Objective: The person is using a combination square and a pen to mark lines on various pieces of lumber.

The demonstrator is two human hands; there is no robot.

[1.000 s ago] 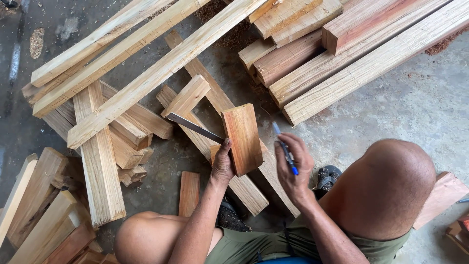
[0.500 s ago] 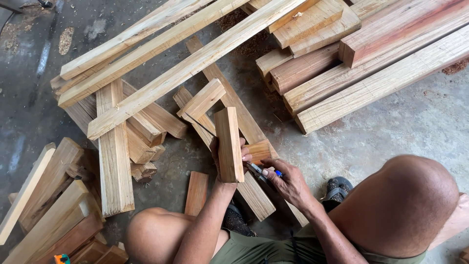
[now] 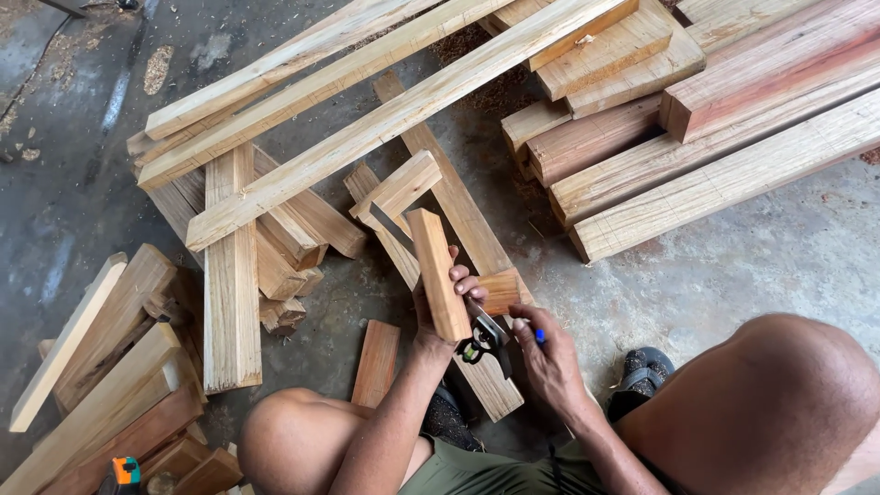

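Centre of frame — the left hand (image 3: 438,307) gripped a short wooden block (image 3: 436,272) on edge. The right hand (image 3: 548,357) closed its grip on a blue pen (image 3: 539,336), touching a combination square (image 3: 484,337) at the block — above a plank (image 3: 477,266) on the floor (image 3: 733,266).

pale matt wooden block (image 3: 437,273)

- wood block (image 3: 438,273) in left hand (image 3: 438,307): light tan, fine straight grain
- combination square (image 3: 484,337): black head, steel-grey blade
- pen (image 3: 539,335): blue
- planks (image 3: 706,137): pale yellow to reddish-brown
- floor (image 3: 733,266): grey concrete, sawdust specks
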